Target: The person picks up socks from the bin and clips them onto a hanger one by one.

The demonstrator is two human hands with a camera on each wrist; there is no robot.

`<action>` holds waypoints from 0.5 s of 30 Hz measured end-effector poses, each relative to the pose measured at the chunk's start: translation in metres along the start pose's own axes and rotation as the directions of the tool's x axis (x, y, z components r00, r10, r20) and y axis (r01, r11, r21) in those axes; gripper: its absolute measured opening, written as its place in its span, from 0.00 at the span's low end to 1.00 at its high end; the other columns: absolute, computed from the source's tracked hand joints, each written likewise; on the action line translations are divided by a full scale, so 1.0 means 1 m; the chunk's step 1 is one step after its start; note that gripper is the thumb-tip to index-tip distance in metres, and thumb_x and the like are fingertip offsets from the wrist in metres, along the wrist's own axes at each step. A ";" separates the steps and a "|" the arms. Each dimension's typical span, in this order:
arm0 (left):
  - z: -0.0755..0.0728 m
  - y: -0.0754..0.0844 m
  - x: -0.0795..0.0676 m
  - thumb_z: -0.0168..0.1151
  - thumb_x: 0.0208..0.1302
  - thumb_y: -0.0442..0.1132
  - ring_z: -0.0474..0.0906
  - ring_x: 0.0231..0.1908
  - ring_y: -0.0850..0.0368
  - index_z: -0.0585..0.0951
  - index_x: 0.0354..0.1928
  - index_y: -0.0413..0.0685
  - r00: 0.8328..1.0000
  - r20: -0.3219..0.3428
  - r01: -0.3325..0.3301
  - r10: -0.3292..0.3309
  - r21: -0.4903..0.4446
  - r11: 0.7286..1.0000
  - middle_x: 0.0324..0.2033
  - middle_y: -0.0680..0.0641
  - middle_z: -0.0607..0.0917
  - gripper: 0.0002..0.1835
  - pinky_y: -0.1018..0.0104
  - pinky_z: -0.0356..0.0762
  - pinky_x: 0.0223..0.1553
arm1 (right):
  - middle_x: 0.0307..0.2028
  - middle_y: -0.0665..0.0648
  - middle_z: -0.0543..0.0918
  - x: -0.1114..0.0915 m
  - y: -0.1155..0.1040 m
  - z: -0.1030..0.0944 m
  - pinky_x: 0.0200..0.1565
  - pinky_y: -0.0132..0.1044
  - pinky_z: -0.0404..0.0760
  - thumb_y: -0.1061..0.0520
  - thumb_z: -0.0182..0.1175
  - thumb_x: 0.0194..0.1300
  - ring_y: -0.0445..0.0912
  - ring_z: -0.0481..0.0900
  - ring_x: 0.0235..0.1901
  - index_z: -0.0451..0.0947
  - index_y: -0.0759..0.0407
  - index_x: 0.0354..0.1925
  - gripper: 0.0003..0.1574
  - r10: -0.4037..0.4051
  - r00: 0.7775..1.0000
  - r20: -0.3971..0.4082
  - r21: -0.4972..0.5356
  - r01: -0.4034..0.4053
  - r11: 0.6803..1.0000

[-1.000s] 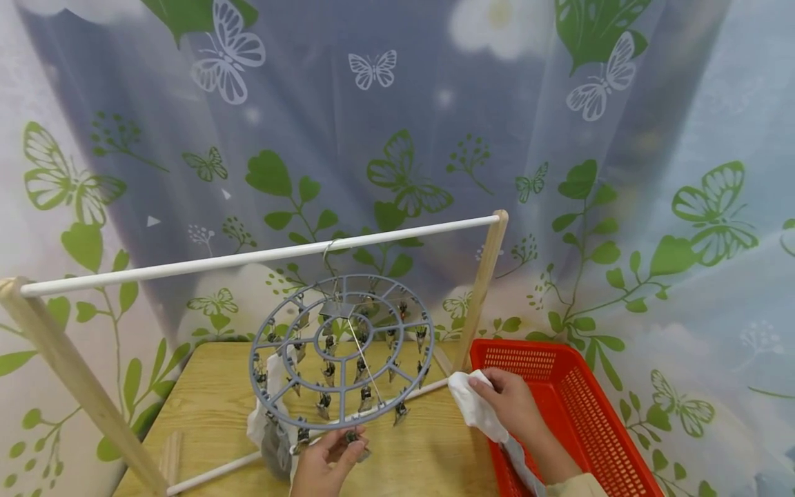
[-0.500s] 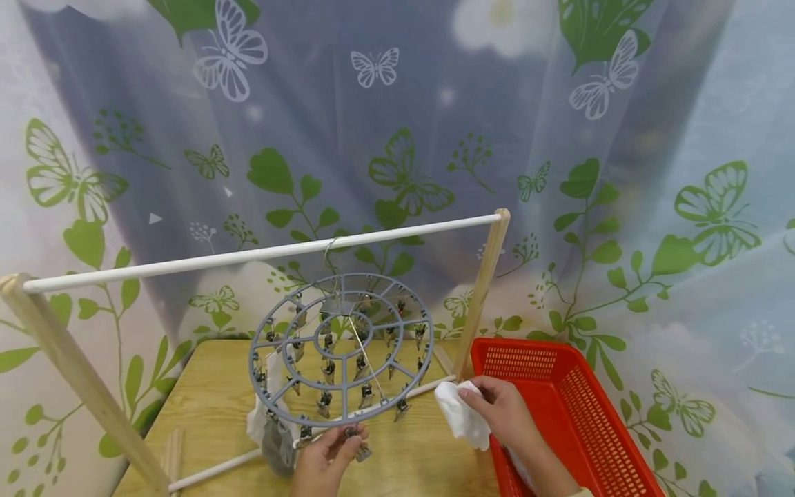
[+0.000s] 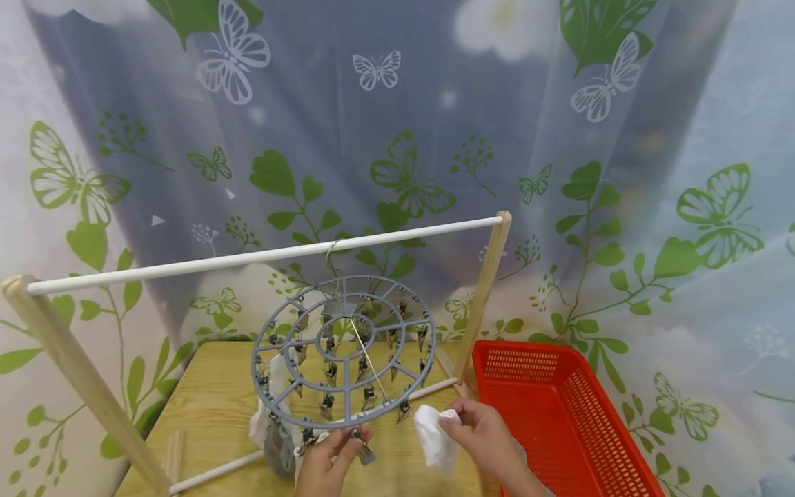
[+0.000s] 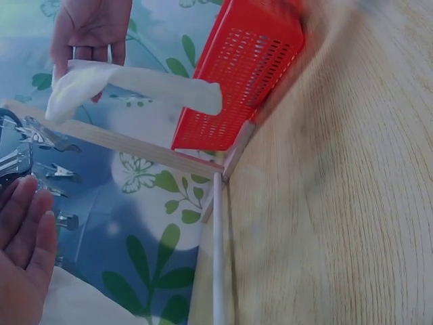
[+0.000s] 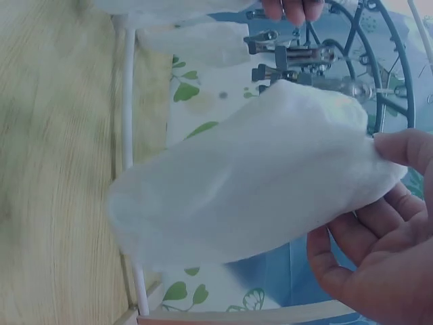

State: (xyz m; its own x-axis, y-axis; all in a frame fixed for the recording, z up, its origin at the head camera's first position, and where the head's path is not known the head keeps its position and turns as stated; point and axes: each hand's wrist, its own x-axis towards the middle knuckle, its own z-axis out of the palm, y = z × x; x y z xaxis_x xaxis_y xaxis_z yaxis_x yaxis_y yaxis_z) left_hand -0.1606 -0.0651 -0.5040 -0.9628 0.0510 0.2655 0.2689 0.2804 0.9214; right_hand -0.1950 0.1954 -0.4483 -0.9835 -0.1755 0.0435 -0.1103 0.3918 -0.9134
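At the front rim of a round grey clip hanger (image 3: pixel 347 397), my left hand (image 3: pixel 329 464) pinches one of the hanging metal clips (image 3: pixel 366 453) between thumb and fingers. My right hand (image 3: pixel 487 442) holds a white sock (image 3: pixel 435 438) by one end, just right of the hanger. In the right wrist view the white sock (image 5: pixel 250 183) stretches out flat from the thumb and fingers, its far end hanging free. Several other clips (image 5: pixel 304 55) dangle from the hanger near it. White and grey socks (image 3: pixel 277 449) hang at the hanger's left side, partly hidden behind my left hand.
The hanger hooks over a white rod (image 3: pixel 261 256) held by wooden posts (image 3: pixel 483 297). A red perforated basket (image 3: pixel 580 386) stands at the right. Below is a wooden table (image 3: pixel 211 386), crossed by a lower white bar (image 3: pixel 214 473). A patterned curtain (image 3: pixel 422 90) hangs behind.
My right hand has moved left with the white sock, away from the basket and nearer the hanger. My left hand stays at the same clip, which now tilts out more.
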 end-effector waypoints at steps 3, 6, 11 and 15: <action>0.001 0.000 -0.001 0.53 0.74 0.42 0.84 0.41 0.64 0.83 0.50 0.43 1.000 -0.003 -0.019 0.019 -0.007 1.000 0.41 0.47 0.88 0.14 0.68 0.81 0.41 | 0.31 0.55 0.86 -0.005 0.000 0.003 0.35 0.32 0.77 0.56 0.65 0.64 0.46 0.81 0.39 0.79 0.65 0.38 0.12 -0.013 0.999 0.052 -0.002 0.013 1.000; 0.002 0.000 -0.001 0.54 0.73 0.40 0.83 0.40 0.65 0.83 0.48 0.43 0.998 -0.015 -0.054 0.054 -0.001 0.999 0.40 0.47 0.88 0.12 0.68 0.82 0.40 | 0.35 0.56 0.86 -0.009 0.002 0.007 0.35 0.31 0.79 0.56 0.66 0.64 0.46 0.82 0.40 0.81 0.64 0.39 0.11 -0.027 0.996 0.083 0.004 0.026 1.000; 0.005 0.000 0.000 0.56 0.72 0.40 0.83 0.39 0.65 0.83 0.46 0.43 0.996 -0.012 -0.085 0.085 0.003 0.996 0.37 0.49 0.87 0.11 0.67 0.83 0.41 | 0.41 0.60 0.85 -0.010 0.007 0.016 0.35 0.31 0.80 0.57 0.65 0.65 0.45 0.83 0.38 0.84 0.65 0.42 0.11 -0.051 0.991 0.122 0.045 0.046 0.998; 0.008 0.001 0.000 0.58 0.70 0.39 0.83 0.37 0.66 0.83 0.44 0.45 0.993 -0.019 -0.120 0.121 0.012 0.993 0.35 0.51 0.87 0.08 0.67 0.83 0.39 | 0.42 0.60 0.86 -0.010 0.008 0.025 0.34 0.31 0.80 0.57 0.64 0.66 0.41 0.82 0.37 0.84 0.65 0.43 0.12 -0.066 0.985 0.158 0.086 0.053 0.995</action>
State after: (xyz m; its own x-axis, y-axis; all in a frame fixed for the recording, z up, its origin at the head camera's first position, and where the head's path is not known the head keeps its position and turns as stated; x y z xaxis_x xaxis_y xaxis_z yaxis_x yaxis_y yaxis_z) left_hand -0.1600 -0.0567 -0.5053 -0.9226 0.0661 0.3800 0.3825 0.2837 0.8793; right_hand -0.1827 0.1778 -0.4663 -0.9392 -0.3411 0.0391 -0.1492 0.3030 -0.9412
